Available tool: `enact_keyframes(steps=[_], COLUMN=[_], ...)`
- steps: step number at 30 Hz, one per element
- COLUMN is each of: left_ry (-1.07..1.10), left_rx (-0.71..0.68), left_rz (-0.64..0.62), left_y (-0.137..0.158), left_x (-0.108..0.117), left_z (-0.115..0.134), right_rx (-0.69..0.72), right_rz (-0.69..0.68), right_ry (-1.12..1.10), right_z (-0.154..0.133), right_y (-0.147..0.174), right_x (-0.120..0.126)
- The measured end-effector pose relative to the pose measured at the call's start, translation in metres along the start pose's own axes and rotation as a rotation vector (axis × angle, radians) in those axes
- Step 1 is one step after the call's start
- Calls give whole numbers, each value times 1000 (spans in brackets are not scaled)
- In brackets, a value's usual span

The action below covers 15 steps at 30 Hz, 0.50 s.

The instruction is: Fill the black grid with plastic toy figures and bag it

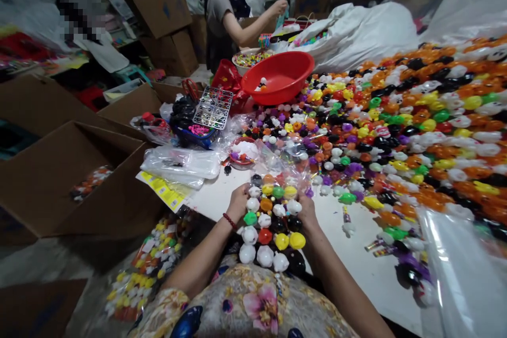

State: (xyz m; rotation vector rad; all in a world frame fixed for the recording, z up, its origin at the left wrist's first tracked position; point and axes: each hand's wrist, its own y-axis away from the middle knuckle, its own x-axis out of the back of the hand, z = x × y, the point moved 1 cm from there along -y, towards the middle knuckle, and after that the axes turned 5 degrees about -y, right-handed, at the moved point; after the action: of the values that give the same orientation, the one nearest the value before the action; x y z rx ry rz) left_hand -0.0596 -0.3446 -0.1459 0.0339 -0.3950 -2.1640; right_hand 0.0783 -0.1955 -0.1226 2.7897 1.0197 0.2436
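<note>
A clear plastic bag (pixel 266 222) packed with rows of small round-headed toys in white, yellow, green, red, orange and black is held upright near my body. My left hand (pixel 239 202) grips its left edge, with a dark red bead bracelet at the wrist. On the opposite edge my right hand (pixel 307 209) is closed, its fingers partly hidden behind the bag. The bag's loose, see-through top (pixel 291 161) stands up beyond the toys. Just past it lies a small red basket (pixel 242 165) with white material and a few coloured pieces in it.
Loose toys (pixel 380 142) are heaped over the right of the white table (pixel 336 253). Flat clear bags (pixel 180 163) lie left, more (pixel 463 269) at right. A red basin (pixel 277 82) stands behind. An open carton (pixel 75 179) is at left; filled bags (pixel 142 269) lie below. Another person (pixel 227 21) works opposite.
</note>
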Motion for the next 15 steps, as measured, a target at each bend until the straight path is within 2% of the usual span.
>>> enact_keyframes(steps=[3,8,15], left_ry=[23,91,-30], left_rx=[6,-11,-31], left_rz=[41,87,146], left_y=[5,8,0], left_x=[-4,-8,-8], left_z=[-3,-3,-5], right_rx=[-8,-14,4], right_rz=[-15,38,110], right_ry=[15,-81,-306], right_z=[5,20,26], right_y=[2,-8,-17], right_x=[2,3,-3])
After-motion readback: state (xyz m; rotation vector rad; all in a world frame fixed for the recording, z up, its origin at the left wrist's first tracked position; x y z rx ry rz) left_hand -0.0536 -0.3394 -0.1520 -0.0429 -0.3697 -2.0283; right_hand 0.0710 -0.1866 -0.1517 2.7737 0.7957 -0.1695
